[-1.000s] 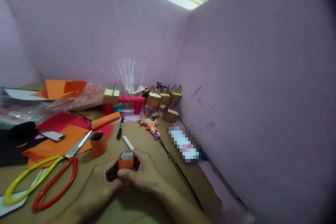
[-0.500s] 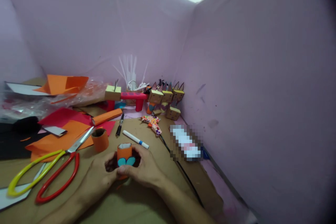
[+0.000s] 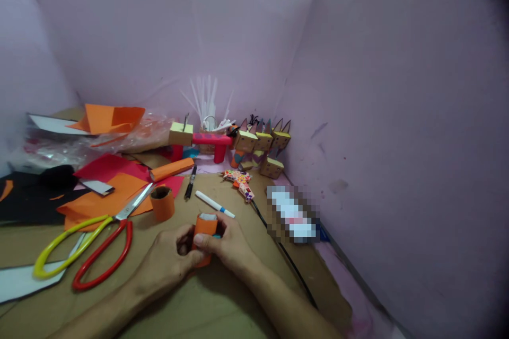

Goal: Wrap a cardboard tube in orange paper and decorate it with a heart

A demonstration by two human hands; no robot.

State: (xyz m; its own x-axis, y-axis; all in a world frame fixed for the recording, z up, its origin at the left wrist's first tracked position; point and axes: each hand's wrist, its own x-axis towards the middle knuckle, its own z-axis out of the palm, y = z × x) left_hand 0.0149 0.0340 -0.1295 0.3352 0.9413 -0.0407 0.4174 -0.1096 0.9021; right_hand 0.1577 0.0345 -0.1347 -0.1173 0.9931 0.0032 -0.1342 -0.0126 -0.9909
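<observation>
An orange paper-covered tube (image 3: 205, 224) stands upright between my hands, white inside its top opening. My left hand (image 3: 169, 254) grips its lower left side with thumb and fingers. Around its right side is my right hand (image 3: 234, 243), the thumb lying across the front. A bit of blue shows at the tube's right edge, mostly hidden by my right hand. Just behind to the left stands a second orange tube (image 3: 163, 205), brown inside. Scissors (image 3: 125, 214) with one yellow and one red handle lie partly open on orange paper (image 3: 91, 204).
A white marker (image 3: 214, 204), a black pen (image 3: 191, 183) and a patterned glue gun (image 3: 242, 185) with a black cable lie on the cardboard (image 3: 238, 302). Small cardboard box figures (image 3: 246, 140) and white sticks (image 3: 207, 100) stand at the back. A blurred-out item (image 3: 292, 214) lies right.
The tube has been turned in my hands, so the blue shapes have gone from its front to the right edge. The view has shifted, and the scene sits slightly further right.
</observation>
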